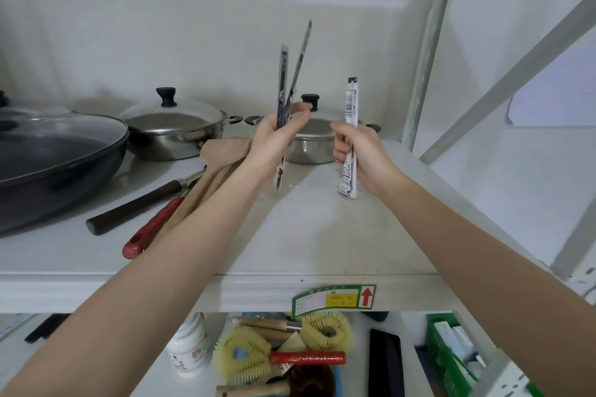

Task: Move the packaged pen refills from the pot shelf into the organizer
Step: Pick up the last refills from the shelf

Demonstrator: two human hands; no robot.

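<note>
Both hands are raised above the white pot shelf (322, 235). My left hand (277, 135) is shut on two thin dark packaged pen refills (283, 74) that fan apart upward, one leaning right. My right hand (358, 151) is shut on a white packaged pen refill (351, 106) held upright, its lower end hanging below the fist. A green slotted basket (442, 351), perhaps the organizer, sits on the lower shelf at the bottom right, partly hidden by my right forearm.
On the pot shelf stand a dark wok (54, 155) at left, a lidded steel pot (174, 129) and a second steel pot (311, 142) behind my hands. Wooden spatulas and a red-handled tool (154, 229) lie beside my left arm. Brushes (245, 354) and a bottle (190, 345) lie below.
</note>
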